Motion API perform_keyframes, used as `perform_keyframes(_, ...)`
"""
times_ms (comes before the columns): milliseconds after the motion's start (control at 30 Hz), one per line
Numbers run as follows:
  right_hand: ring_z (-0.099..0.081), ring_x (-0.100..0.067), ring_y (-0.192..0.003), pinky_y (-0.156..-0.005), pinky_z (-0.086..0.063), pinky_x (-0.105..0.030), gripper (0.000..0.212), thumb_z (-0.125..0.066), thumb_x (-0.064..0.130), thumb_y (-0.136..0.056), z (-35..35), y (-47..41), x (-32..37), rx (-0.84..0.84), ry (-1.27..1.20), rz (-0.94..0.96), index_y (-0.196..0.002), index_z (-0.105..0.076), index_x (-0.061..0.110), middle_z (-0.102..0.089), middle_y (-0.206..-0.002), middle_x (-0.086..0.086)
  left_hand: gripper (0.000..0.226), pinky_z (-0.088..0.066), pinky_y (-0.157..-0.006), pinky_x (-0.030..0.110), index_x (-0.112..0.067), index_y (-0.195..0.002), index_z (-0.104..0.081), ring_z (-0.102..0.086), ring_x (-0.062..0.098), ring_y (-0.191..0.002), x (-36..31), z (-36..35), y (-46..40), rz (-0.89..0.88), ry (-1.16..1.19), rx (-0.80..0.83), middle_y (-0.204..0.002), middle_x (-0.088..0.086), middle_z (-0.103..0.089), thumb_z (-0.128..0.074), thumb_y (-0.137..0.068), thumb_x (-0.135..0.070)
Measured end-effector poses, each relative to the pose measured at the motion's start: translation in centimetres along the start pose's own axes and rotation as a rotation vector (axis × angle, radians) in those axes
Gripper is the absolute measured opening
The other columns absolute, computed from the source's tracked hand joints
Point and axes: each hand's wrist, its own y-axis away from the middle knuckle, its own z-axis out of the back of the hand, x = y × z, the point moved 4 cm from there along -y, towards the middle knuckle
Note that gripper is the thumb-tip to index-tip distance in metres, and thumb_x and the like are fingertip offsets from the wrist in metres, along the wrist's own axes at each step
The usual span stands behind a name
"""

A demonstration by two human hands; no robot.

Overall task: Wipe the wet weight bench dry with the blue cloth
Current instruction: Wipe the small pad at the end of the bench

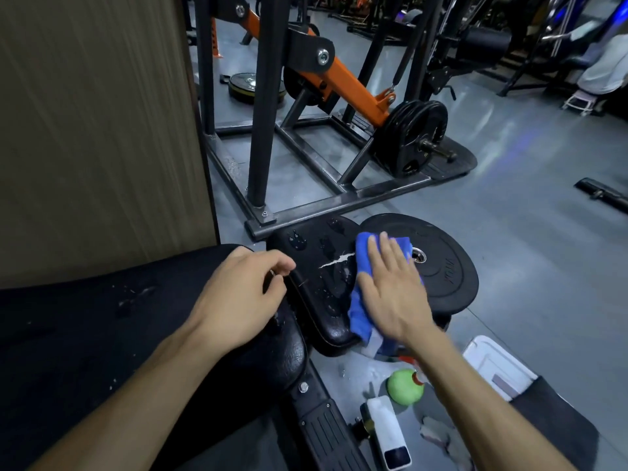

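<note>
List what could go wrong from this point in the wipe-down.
1. The seat pad has a white tear just left of the blue cloth; the right hand could snag it and push water in.
2. Droplets also sit on the long pad by the left hand, easy to miss.
3. The cloth's lower end hangs off the pad edge above the floor items, including the green ball, and may drip on them.

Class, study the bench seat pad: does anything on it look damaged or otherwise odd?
Yes. The seat pad has a pale, jagged tear in its black cover, just left of the blue cloth, with water droplets beading around it.
</note>
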Motion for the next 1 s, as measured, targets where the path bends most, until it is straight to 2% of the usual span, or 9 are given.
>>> perform_keyframes(67, 0.007, -0.013, -0.154, -0.125, 0.004, -0.035, 0.073, -0.012, 0.05, -0.094, 0.0, 3.5, 1.2, -0.022, -0.028, 0.124, -0.16, -0.008, 0.021, 0.005, -0.167, 0.002, 0.029, -0.044, -0.097, 0.03, -0.035, -0.118, -0.067, -0.044, 0.002, -0.113, 0.0, -0.6, -0.3, -0.02, -0.078, 0.029, -0.094, -0.032, -0.054, -0.055, -0.095, -0.022)
perform_keyframes(167, 0.006, -0.009, -0.154, -0.125, 0.001, -0.034, 0.072, -0.016, 0.052, -0.094, 0.0, 3.2, -0.5, 0.015, -0.012, 0.175, -0.16, -0.01, 0.025, 0.002, -0.168, 0.006, 0.03, -0.041, -0.101, 0.034, -0.032, -0.121, -0.067, -0.04, 0.005, -0.115, 0.2, -0.9, -0.6, -0.038, -0.141, 0.044, -0.101, -0.027, -0.061, -0.054, -0.096, -0.023)
perform_keyframes(367, -0.007, -0.023, -0.155, -0.125, -0.011, -0.043, 0.08, -0.01, 0.047, -0.089, 0.1, -6.2, -1.8, 0.111, -0.077, -0.158, -0.16, -0.006, 0.01, -0.007, -0.168, -0.011, 0.03, -0.04, -0.103, 0.034, -0.031, -0.12, -0.068, -0.039, 0.002, -0.115, 0.6, -0.1, -0.4, -0.026, -0.104, 0.001, -0.091, -0.032, -0.056, -0.054, -0.095, -0.02)
perform_keyframes(500, 0.006, -0.015, -0.155, -0.125, 0.004, -0.036, 0.077, -0.007, 0.048, -0.089, -0.1, -0.3, 1.9, 0.044, 0.056, 0.188, -0.161, -0.005, 0.019, 0.006, -0.167, 0.0, 0.03, -0.04, -0.104, 0.036, -0.032, -0.119, -0.068, -0.04, 0.002, -0.117, 0.8, 0.4, -0.8, -0.019, -0.077, -0.028, -0.091, -0.036, -0.05, -0.054, -0.096, -0.02)
perform_keyframes(600, 0.005, -0.005, -0.153, -0.124, 0.004, -0.029, 0.074, -0.015, 0.047, -0.089, 0.3, 0.1, 0.9, 0.075, -0.031, 0.216, -0.16, -0.012, 0.026, 0.001, -0.167, 0.008, 0.029, -0.041, -0.104, 0.036, -0.033, -0.117, -0.068, -0.04, 0.0, -0.116, 1.1, 0.6, -1.0, -0.015, -0.053, -0.043, -0.097, -0.031, -0.058, -0.054, -0.096, -0.02)
perform_keyframes(667, -0.002, -0.009, -0.154, -0.125, -0.002, -0.03, 0.074, -0.016, 0.046, -0.09, 0.3, -2.9, -0.9, 0.077, -0.071, 0.088, -0.16, -0.014, 0.023, -0.006, -0.168, 0.003, 0.028, -0.04, -0.104, 0.036, -0.034, -0.116, -0.069, -0.041, 0.001, -0.117, 1.5, 1.0, -1.1, -0.016, -0.044, -0.045, -0.098, -0.033, -0.058, -0.054, -0.096, -0.02)
perform_keyframes(733, -0.024, -0.022, -0.15, -0.122, -0.02, -0.04, 0.069, -0.017, 0.043, -0.093, 0.4, -6.8, -2.0, 0.133, -0.134, -0.103, -0.157, -0.025, 0.019, -0.024, -0.165, -0.006, 0.028, -0.041, -0.103, 0.036, -0.034, -0.113, -0.069, -0.042, 0.001, -0.116, 2.2, 1.6, -0.9, -0.012, -0.045, -0.061, -0.097, -0.034, -0.058, -0.055, -0.095, -0.02)
perform_keyframes(833, -0.051, -0.037, -0.124, -0.102, -0.038, -0.049, 0.05, -0.018, 0.043, -0.095, 0.4, -10.9, -0.4, 0.142, -0.127, -0.183, -0.13, -0.046, 0.021, -0.051, -0.144, -0.015, 0.029, -0.041, -0.102, 0.036, -0.034, -0.113, -0.07, -0.041, 0.001, -0.115, 3.3, 2.7, -0.9, 0.011, -0.076, -0.08, -0.098, -0.033, -0.058, -0.054, -0.094, -0.019)
perform_keyframes(1000, -0.018, -0.023, -0.152, -0.124, -0.013, -0.042, 0.075, -0.009, 0.044, -0.09, -1.0, -12.2, 4.2, 0.131, 0.001, 0.068, -0.157, -0.024, 0.015, -0.023, -0.165, -0.007, 0.027, -0.019, -0.096, 0.026, -0.035, -0.115, -0.067, -0.033, 0.007, -0.125, 3.8, 1.9, -1.3, 0.011, -0.241, -0.025, -0.117, -0.028, -0.062, -0.046, -0.101, -0.029)
